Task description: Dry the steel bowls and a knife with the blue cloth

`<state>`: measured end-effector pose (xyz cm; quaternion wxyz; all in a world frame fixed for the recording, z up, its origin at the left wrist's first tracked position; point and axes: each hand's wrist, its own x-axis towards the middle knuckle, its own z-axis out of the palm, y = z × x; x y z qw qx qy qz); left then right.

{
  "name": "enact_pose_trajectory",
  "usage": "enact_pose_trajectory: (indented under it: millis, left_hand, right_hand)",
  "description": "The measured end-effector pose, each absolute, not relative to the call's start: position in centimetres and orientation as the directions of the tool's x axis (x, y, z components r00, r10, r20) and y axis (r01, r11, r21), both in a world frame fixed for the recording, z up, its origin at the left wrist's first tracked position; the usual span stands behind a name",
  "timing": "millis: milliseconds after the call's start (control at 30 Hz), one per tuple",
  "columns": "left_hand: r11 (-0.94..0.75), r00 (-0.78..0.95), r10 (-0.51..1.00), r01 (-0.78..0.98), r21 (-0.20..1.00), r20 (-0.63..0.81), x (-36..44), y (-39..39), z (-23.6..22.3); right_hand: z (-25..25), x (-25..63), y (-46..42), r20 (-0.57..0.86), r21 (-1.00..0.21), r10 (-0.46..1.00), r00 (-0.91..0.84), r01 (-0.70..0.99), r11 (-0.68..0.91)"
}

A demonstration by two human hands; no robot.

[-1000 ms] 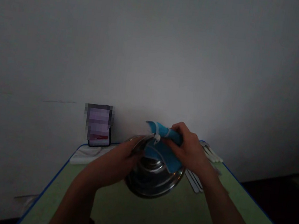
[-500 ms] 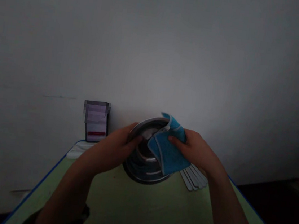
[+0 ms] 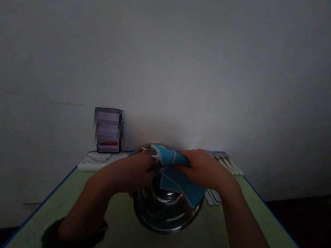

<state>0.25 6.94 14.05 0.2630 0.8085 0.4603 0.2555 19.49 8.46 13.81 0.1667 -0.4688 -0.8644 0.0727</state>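
Note:
A shiny steel bowl (image 3: 166, 214) is held above the green table (image 3: 127, 240). My left hand (image 3: 135, 172) grips the bowl's left rim with closed fingers. My right hand (image 3: 204, 171) is closed on a blue cloth (image 3: 182, 182) that is folded over the bowl's far rim and hangs down into it. Both hands almost meet at the rim.
A phone (image 3: 108, 133) leans upright against the wall at the table's back left, with a white cloth (image 3: 97, 164) lying in front of it. Several pieces of cutlery (image 3: 225, 165) lie at the back right. The blue-edged table drops off on both sides.
The bowl, tilted up on edge half a second ago, has come down lower and flatter. My right hand has moved the blue cloth from the bowl's inside onto its far rim.

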Motion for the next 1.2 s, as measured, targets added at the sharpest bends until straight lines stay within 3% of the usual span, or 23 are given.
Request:
enact_pose_trajectory:
  millis: [100, 233, 333, 400, 567, 1033, 1200]
  left_hand:
    - [-0.496, 0.554, 0.829, 0.664, 0.56, 0.077, -0.1, 7.2, 14.4]
    - [-0.287, 0.403, 0.912, 0.766, 0.576, -0.082, -1.2, 7.7, 14.8]
    - [-0.293, 0.346, 0.938, 0.761, 0.579, 0.019, -1.9, 7.9, 14.9]
    - [-0.333, 0.368, 0.928, 0.736, 0.589, 0.065, -1.9, 7.7, 15.0]
    - [-0.301, 0.442, 0.892, 0.735, 0.607, -0.093, -1.0, 7.0, 15.1]
    - [-0.561, 0.55, 0.821, 0.725, 0.401, 0.153, 0.4, 7.0, 14.8]
    - [-0.524, 0.498, 0.851, 0.79, 0.317, 0.165, 0.0, 7.2, 15.4]
  right_hand:
    - [13.2, 20.2, 8.9, 0.121, -0.273, 0.878, -0.464, 0.835, 0.479]
    - [12.8, 21.1, 9.4, 0.031, -0.291, 0.932, -0.361, 0.889, 0.354]
    - [13.2, 21.4, 9.3, -0.014, -0.269, 0.956, -0.293, 0.922, 0.279]
    - [13.5, 21.4, 9.3, -0.036, -0.261, 0.954, -0.299, 0.924, 0.28]
    - [13.9, 21.2, 9.1, -0.02, -0.265, 0.912, -0.41, 0.882, 0.39]
    - [14.8, 19.7, 8.3, 0.112, -0.277, 0.846, -0.521, 0.801, 0.53]
    - [14.5, 19.8, 8.7, 0.119, -0.283, 0.881, -0.459, 0.834, 0.473]
